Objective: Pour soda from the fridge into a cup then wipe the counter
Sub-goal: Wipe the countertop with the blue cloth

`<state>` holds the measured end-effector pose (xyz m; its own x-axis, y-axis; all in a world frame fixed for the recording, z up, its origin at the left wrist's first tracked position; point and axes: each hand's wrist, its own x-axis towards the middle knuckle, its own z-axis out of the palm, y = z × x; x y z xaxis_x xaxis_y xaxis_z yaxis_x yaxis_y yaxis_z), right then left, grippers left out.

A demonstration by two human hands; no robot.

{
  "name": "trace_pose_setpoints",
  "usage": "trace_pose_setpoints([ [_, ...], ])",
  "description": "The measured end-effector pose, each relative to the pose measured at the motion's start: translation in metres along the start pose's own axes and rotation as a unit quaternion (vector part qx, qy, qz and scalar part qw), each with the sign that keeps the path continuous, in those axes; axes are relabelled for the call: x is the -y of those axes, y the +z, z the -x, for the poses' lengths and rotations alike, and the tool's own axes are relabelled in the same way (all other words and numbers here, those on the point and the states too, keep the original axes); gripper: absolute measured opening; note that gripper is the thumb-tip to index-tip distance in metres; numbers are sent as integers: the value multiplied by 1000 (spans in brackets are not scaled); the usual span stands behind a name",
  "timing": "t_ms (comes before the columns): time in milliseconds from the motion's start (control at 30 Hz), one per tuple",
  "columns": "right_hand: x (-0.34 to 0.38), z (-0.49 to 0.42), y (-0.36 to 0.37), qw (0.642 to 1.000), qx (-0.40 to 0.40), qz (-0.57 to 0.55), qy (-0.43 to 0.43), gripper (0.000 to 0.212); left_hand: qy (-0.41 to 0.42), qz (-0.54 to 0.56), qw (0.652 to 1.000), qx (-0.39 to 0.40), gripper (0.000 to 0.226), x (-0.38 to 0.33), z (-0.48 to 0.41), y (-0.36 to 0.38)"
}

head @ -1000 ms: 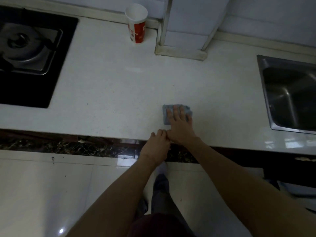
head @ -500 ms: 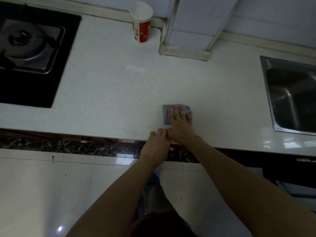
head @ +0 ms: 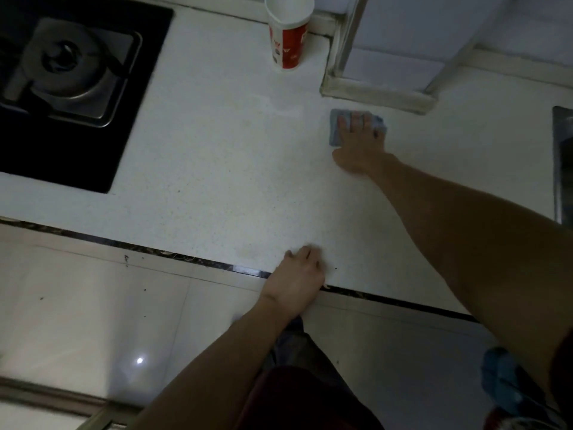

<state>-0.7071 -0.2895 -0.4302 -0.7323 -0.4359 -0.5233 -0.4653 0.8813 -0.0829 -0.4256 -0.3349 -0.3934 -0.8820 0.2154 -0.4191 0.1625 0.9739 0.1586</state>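
Bare forearms [head: 217,352], apparently maroon shirt [head: 297,398]

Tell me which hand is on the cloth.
The right hand, fingers flat on the blue cloth; the left hand rests bare at the counter edge.

Cup [head: 290,35] behind, right of stove [head: 71,76]; cloth [head: 336,128] mid-counter [head: 217,169]; sink [head: 562,162] far right

We are looking at a paper cup [head: 290,32], white with a red band, standing upright and open-mouthed at the back of the pale speckled bench [head: 217,150]. A small blue-grey cloth [head: 334,131] is lying flat on the bench, well apart from the cup, with our right grip [head: 359,141] pressing on it with straight fingers.
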Motion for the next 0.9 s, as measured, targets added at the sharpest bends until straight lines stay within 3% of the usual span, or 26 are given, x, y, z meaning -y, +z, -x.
trace_pose_setpoints([
  [267, -1, -23, -11, 999, -25, 28, 6, 80, 9, 11, 1000, 2, 19, 4, -7, -14],
  [467, 7, -15, -20, 1000, 0, 21, 4, 82, 35, -7, 999, 3, 34, 12, -5, -14],
  [900, 96, 131, 81, 998, -24, -14, -57, 89, 84, -10, 996, -14, 43, 49, 40, 26],
])
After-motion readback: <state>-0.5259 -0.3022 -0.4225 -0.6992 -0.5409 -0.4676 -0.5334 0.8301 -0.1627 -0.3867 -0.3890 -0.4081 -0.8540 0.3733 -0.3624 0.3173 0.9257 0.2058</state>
